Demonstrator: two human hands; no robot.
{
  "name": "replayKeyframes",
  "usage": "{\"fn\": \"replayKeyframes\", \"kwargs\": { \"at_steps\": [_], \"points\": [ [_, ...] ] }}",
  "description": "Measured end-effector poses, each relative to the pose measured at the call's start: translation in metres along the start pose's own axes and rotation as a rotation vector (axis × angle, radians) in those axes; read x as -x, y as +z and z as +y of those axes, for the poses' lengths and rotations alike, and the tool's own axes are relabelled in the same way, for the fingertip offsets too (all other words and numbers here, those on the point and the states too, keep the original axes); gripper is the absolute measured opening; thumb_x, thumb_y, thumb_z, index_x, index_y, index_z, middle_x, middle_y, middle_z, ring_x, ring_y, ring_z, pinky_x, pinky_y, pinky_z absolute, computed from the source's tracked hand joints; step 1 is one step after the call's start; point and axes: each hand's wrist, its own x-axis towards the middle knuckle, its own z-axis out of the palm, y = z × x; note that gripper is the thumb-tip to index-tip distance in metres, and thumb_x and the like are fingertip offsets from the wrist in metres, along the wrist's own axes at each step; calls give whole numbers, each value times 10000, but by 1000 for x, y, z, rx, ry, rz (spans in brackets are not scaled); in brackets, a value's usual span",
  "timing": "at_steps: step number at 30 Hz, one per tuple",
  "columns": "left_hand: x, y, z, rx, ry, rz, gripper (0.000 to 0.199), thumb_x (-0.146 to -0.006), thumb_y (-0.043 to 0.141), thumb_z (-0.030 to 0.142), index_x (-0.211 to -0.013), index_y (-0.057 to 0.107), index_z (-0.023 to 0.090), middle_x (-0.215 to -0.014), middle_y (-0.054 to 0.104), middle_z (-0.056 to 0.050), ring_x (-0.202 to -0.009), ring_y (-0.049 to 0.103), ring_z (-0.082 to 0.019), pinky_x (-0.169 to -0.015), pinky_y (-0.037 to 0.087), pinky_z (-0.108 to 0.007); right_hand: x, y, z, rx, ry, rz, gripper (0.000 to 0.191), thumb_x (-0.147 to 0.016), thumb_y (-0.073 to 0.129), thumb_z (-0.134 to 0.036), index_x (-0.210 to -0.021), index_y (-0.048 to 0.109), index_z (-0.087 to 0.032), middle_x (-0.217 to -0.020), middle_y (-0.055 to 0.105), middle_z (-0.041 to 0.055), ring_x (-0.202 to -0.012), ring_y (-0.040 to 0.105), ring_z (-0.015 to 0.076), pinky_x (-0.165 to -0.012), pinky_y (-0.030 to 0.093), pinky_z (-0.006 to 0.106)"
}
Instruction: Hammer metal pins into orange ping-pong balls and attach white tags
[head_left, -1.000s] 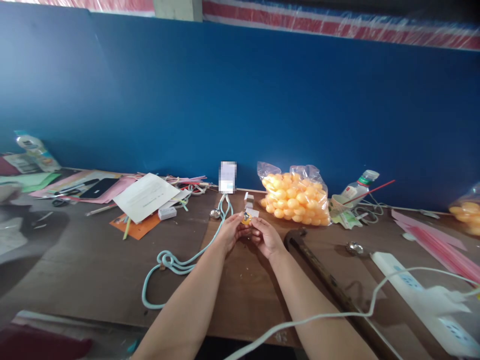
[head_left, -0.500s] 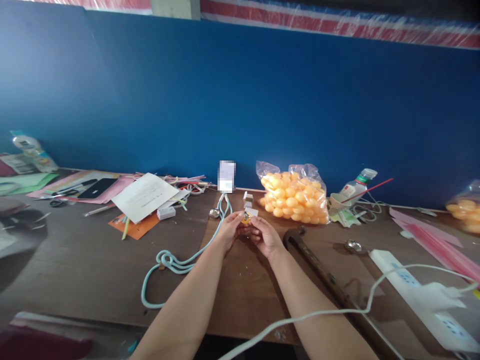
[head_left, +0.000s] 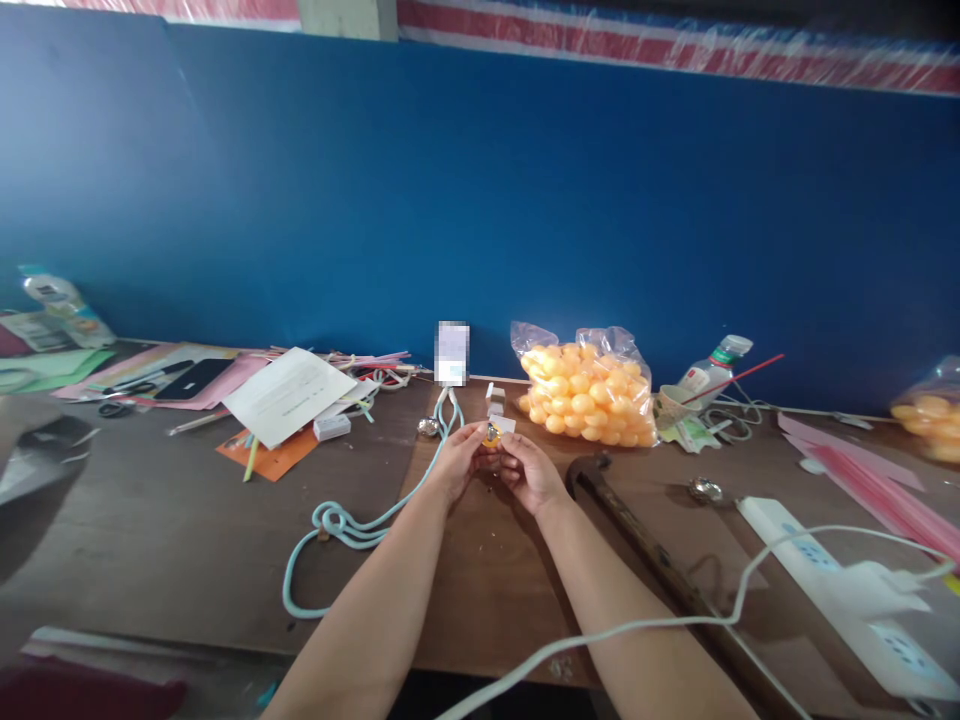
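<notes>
My left hand (head_left: 459,462) and my right hand (head_left: 531,470) meet above the middle of the brown table. Between their fingertips they pinch a small round orange-yellow piece (head_left: 492,436) with a shiny silvery part on it. Both hands have closed fingers around its edges. Just behind my fingers lie a white card (head_left: 505,425) and a small open white box (head_left: 496,399). To the left of my left hand sits a shiny metallic ball-like object (head_left: 427,427), beside a light blue cord (head_left: 373,524).
A clear bag of orange balls (head_left: 589,392) stands behind my right hand. A dark curved wooden bar (head_left: 637,535), a white power strip (head_left: 832,590) and its cable are at the right. Papers (head_left: 291,396) and a black phone (head_left: 196,379) lie left.
At the far left edge, a grey sheet-like shape has shifted. My hands and the piece between them look almost the same.
</notes>
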Motion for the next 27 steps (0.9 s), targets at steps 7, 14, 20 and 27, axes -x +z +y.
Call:
{"fn": "replayKeyframes", "kwargs": {
  "at_steps": [7, 14, 20, 27],
  "points": [
    [0, -1, -1, 16, 7, -8, 268, -772, 721, 278, -956, 645, 98, -779, 673, -68, -614, 633, -101, -606, 543, -206, 0, -1, 1, 3, -10, -3, 275, -602, 832, -306, -681, 609, -165, -639, 567, -31, -455, 339, 29, -361, 213, 157],
    [-1, -2, -1, 5, 7, -12, 287, -767, 727, 290, -969, 650, 102, -789, 676, -69, -615, 631, -99, -603, 542, -206, 0, -1, 0, 23, -13, -5, 293, -597, 836, -318, -700, 605, -171, -655, 582, -23, -455, 352, 35, -358, 220, 163],
    [-1, -1, -1, 9, 2, -8, 275, -767, 726, 281, -963, 654, 102, -781, 677, -67, -614, 635, -100, -606, 541, -203, 1, 0, 0, 16, -20, -13, 283, -610, 829, -315, -691, 602, -167, -662, 583, -26, -466, 353, 29, -371, 221, 158],
    [-1, -1, 0, 8, -5, -9, 296, -755, 739, 292, -963, 649, 101, -793, 678, -71, -621, 641, -103, -611, 544, -205, 1, 1, 0, 25, -28, 2, 282, -599, 827, -312, -687, 597, -176, -663, 589, -25, -459, 354, 39, -369, 211, 176]
  ]
}}
